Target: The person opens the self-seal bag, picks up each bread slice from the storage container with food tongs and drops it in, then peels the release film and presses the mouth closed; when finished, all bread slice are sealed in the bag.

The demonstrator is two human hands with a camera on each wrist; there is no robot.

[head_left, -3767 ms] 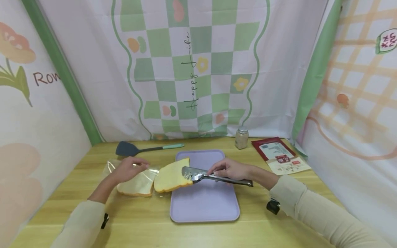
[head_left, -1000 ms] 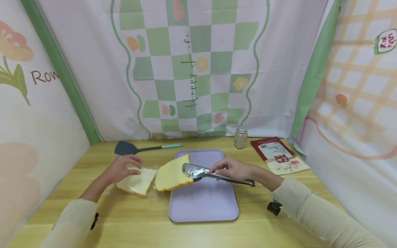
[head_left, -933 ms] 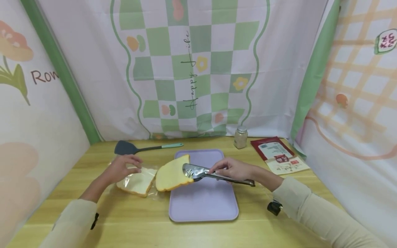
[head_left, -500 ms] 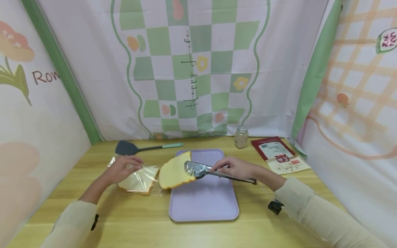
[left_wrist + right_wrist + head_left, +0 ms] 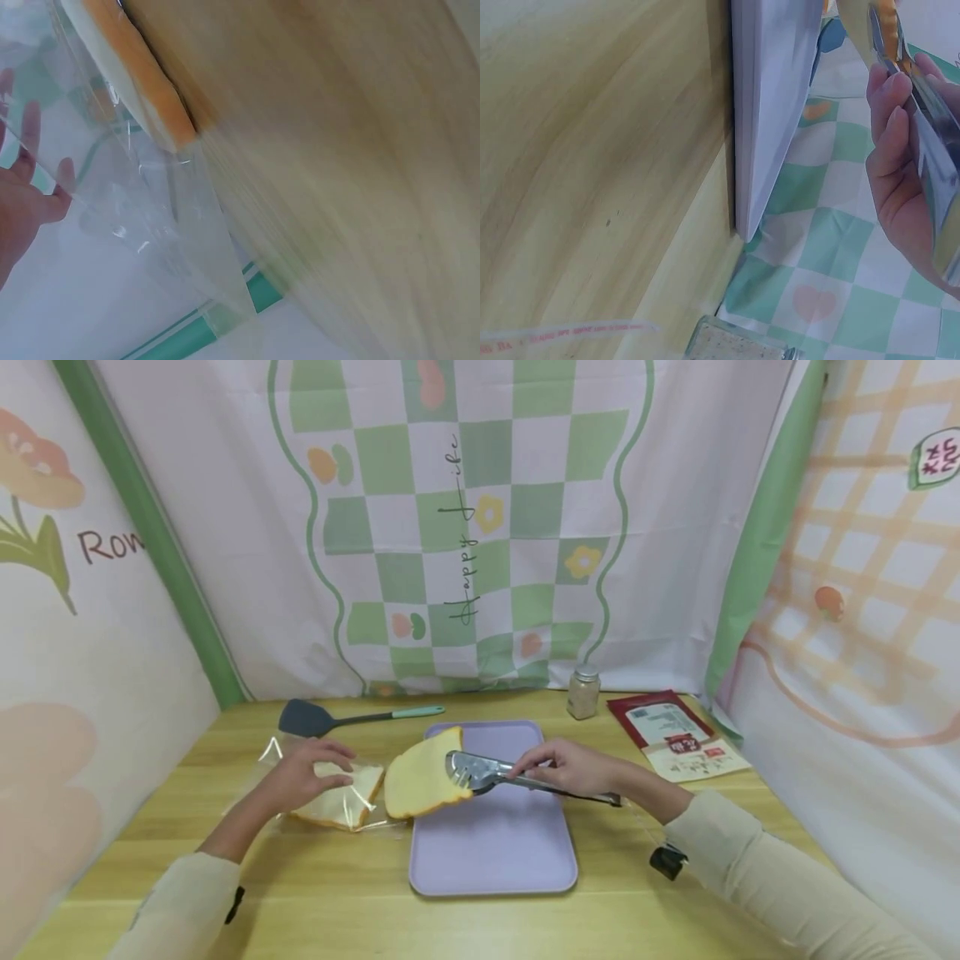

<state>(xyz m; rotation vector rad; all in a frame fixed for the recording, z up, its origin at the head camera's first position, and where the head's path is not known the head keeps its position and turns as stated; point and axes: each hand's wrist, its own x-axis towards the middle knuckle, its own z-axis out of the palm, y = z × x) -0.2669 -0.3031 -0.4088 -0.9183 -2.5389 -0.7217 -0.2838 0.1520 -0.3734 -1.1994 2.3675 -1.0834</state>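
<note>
With my right hand (image 5: 558, 767) I grip metal food tongs (image 5: 517, 779) whose slotted end clamps the edge of a bread slice (image 5: 420, 777). That slice is held tilted over the left part of the lilac tray (image 5: 495, 856). In the right wrist view my thumb and fingers wrap the tongs' arms. At the left, a second bread slice (image 5: 345, 810) lies inside a clear plastic bag (image 5: 165, 217). My left hand (image 5: 311, 772) is above this bagged slice, fingers apart and loosely bent, nothing gripped. Clear film overlaps those fingers in the left wrist view.
A dark spatula (image 5: 307, 718) with a mint handle lies behind the bag. Behind the tray to the right stands a glass jar (image 5: 583, 695) of seasoning. A red and cream food packet (image 5: 678, 743) lies flat at the right. Printed curtains (image 5: 480, 527) close off the table's back and sides.
The tongs and their bread slice have moved slightly right and up. My left hand has spread its thumb and fingers wider and edged right over the bag, whose film has shifted.
</note>
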